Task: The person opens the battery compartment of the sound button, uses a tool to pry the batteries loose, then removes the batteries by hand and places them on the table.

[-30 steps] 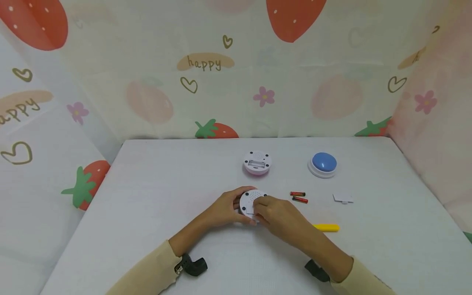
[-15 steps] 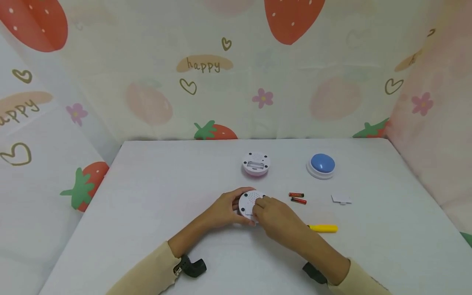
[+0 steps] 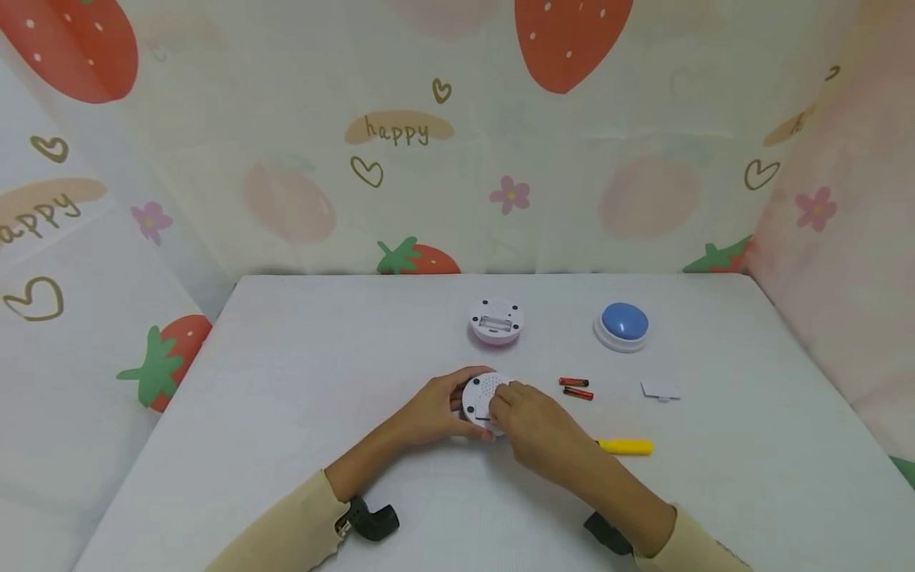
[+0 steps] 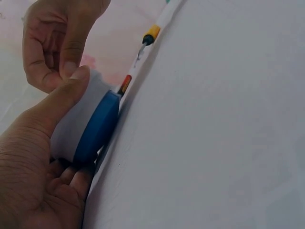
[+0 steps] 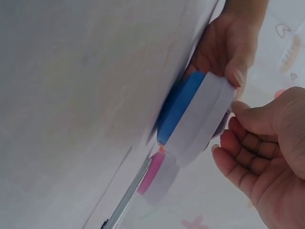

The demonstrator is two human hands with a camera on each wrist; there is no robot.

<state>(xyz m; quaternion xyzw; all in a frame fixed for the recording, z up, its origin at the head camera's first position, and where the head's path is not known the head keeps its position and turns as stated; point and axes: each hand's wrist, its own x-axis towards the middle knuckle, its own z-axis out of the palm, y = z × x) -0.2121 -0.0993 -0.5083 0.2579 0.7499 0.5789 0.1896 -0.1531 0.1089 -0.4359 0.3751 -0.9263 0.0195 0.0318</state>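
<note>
A round push-button buzzer [image 3: 479,391] is held with its white underside up. In the wrist views its blue dome [image 5: 180,106] points down at the table. My left hand [image 3: 432,409] grips the rim from the left, thumb [image 4: 64,98] along the near edge and fingers around the far side. On the underside, my right hand [image 3: 536,417] pinches the battery cover [image 3: 482,410], which tilts up from the base in the right wrist view. The right fingers hide part of the cover and the compartment beneath it.
Behind lies an upturned pink buzzer [image 3: 496,324] with its battery compartment exposed. A blue buzzer [image 3: 624,324] stands upright at the back right. Two red batteries [image 3: 576,388], a loose white cover [image 3: 661,390] and a yellow-handled screwdriver [image 3: 626,447] lie to the right, the screwdriver partly behind my right forearm.
Both hands keep almost the same place on the buzzer. A darker line shows along the cover's near edge now. The head view has shifted slightly.
</note>
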